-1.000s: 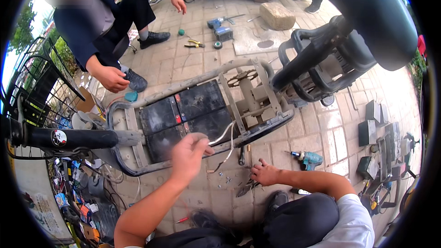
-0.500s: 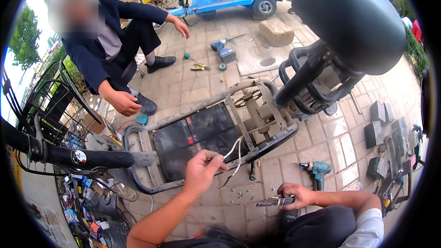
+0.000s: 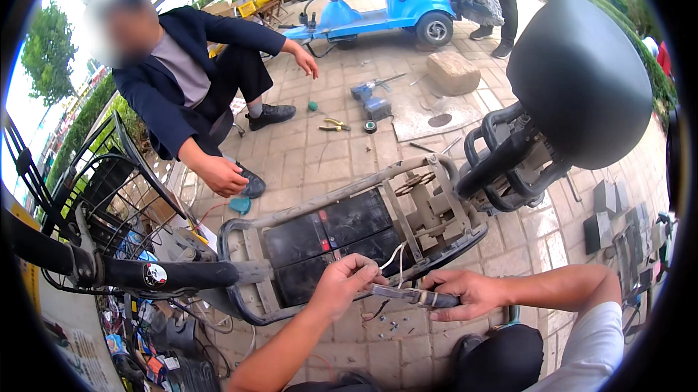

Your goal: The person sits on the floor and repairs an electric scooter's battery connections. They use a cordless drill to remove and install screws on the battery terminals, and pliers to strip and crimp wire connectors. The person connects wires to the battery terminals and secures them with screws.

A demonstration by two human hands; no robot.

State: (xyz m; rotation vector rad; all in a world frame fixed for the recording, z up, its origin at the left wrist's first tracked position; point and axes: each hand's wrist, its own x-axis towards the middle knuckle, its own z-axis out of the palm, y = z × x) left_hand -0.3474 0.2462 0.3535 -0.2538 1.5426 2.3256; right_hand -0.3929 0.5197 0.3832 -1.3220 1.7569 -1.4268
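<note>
My left hand (image 3: 347, 281) pinches a white wire (image 3: 400, 261) that hangs over the near side of the scooter frame (image 3: 243, 297). In my right hand (image 3: 462, 292) is a dark, long tool (image 3: 403, 295), apparently pliers, its metal end beside my left fingers and the wire. Whether it touches the wire I cannot tell. Black batteries (image 3: 298, 236) lie in the frame just beyond my hands. The black seat (image 3: 578, 79) stands at the right, the black tube with a wire basket (image 3: 105, 174) at the left. Small screws (image 3: 392, 326) lie on the paving below.
A person (image 3: 167, 65) crouches across the frame, another (image 3: 494, 0) stands behind a blue scooter (image 3: 385, 10). A stone block (image 3: 454, 72), blue drill (image 3: 374, 101) and yellow-handled pliers (image 3: 334, 124) lie on the paving. Metal parts (image 3: 607, 217) lie at the right, cluttered cables and boxes (image 3: 142, 341) at the left.
My right hand picked the dark tool up from the ground and raised it beside my left hand, which still holds the wire. The view has shifted, showing more of the standing person.
</note>
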